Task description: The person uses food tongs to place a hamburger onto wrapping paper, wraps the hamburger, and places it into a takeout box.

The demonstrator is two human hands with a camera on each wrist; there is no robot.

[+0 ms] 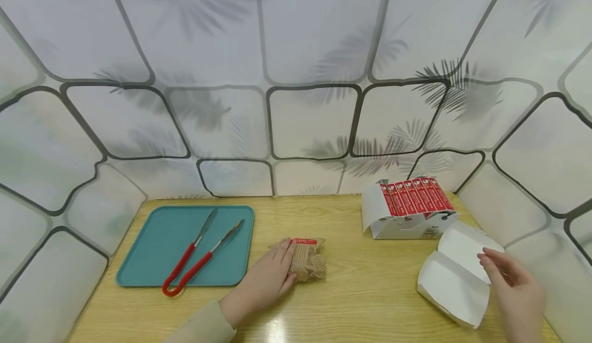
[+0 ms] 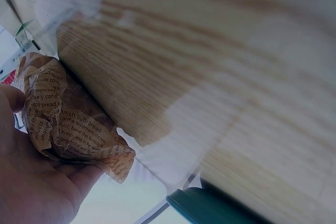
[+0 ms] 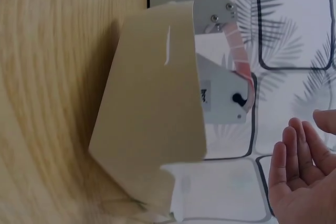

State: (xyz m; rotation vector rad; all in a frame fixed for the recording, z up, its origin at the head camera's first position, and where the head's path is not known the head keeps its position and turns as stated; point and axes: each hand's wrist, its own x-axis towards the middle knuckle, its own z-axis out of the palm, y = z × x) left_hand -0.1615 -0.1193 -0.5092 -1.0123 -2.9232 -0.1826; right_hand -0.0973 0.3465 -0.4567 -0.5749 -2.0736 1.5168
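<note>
The left hand [image 1: 267,275] is grasping a brown paper-wrapped package [image 1: 309,263] lying on the counter [image 1: 361,302]. The right hand [image 1: 518,287], its fingers loose and released, is hovering beside an open white box [image 1: 462,286] at the package's 3 o'clock. At 2 o'clock, a white rack [image 1: 407,229] is holding red packets [image 1: 411,199]; at 9 o'clock, red-handled tongs [image 1: 199,267] are lying on a teal tray [image 1: 154,237].
</note>
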